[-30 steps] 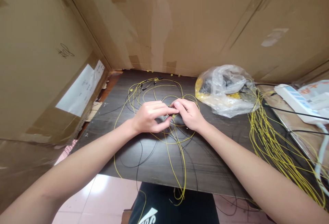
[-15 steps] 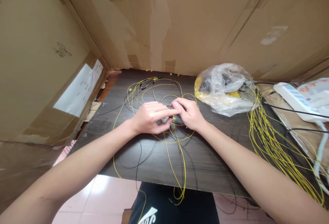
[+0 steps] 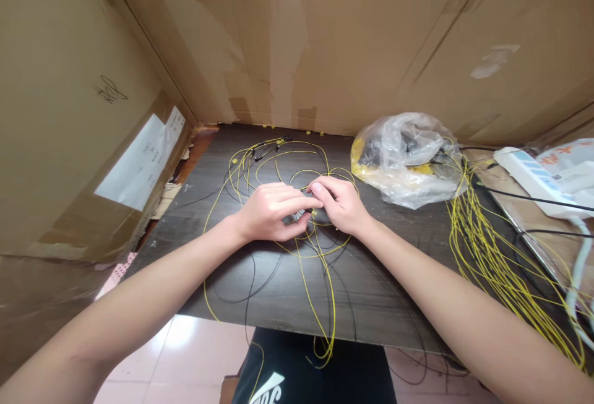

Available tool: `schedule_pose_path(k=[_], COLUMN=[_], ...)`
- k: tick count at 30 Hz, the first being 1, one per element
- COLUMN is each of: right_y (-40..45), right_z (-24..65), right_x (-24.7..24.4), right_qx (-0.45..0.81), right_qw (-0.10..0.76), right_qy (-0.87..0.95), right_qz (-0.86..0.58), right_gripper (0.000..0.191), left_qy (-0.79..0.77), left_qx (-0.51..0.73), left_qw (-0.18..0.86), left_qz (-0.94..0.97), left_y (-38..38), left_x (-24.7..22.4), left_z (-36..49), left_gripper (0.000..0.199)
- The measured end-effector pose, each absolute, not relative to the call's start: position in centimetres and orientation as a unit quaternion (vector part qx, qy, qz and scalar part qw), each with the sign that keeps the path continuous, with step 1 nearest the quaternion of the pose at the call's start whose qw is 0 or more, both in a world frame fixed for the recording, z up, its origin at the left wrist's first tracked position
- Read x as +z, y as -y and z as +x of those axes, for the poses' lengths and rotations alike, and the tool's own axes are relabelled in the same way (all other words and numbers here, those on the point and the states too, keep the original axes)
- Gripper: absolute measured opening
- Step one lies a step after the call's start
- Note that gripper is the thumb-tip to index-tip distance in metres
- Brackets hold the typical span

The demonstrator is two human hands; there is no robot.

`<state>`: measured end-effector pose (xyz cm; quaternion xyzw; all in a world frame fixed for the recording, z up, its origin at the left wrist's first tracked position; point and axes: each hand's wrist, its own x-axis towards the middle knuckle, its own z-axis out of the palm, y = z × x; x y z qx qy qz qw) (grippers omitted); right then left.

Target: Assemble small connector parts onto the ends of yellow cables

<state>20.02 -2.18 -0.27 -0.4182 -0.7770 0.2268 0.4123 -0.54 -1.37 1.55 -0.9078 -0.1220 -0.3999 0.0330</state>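
Observation:
Over the middle of the table, my left hand (image 3: pixel 277 211) and my right hand (image 3: pixel 342 203) meet at the fingertips. Thin yellow cables (image 3: pixel 331 280) run out from below them, some looping over the table's front edge. A small dark piece with a yellow bit (image 3: pixel 314 212) shows by my left thumb and index finger, which curl around it. My right hand is closed, thumb pressed against the index finger; what lies in its grip is hidden. Behind my left hand, black cable ends (image 3: pixel 260 158) lie among the yellow loops.
A clear plastic bag (image 3: pixel 408 163) with dark and yellow contents sits at the back right of the dark table (image 3: pixel 195 175). Beside it hangs a thick bundle of yellow cables (image 3: pixel 482 255). A white power strip (image 3: pixel 533 181) lies far right. Cardboard walls (image 3: pixel 278 51) enclose the back and left.
Both hands keep nearly the same place and grip. The view has shifted very slightly; the cables and bag lie as before.

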Motion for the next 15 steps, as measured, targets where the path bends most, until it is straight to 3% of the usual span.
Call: schedule_pose_path(k=[5,15], right_y=[2.12,2.3], right_z=[20.03,20.0], right_x=[-0.32,-0.06], right_qx=[0.229,0.223], right_qw=[0.414,0.424], right_qy=[0.777,0.777], right_qz=[-0.415,-0.409], right_gripper=[0.053,0.045], left_qy=[0.138,0.153], left_qx=[-0.399,-0.397], left_qw=[0.027,0.038], left_qz=[-0.906,-0.904], left_y=[1.33,1.31], left_x=[1.5,1.53], left_z=[-0.55,-0.64], left_gripper=[0.02,0.025])
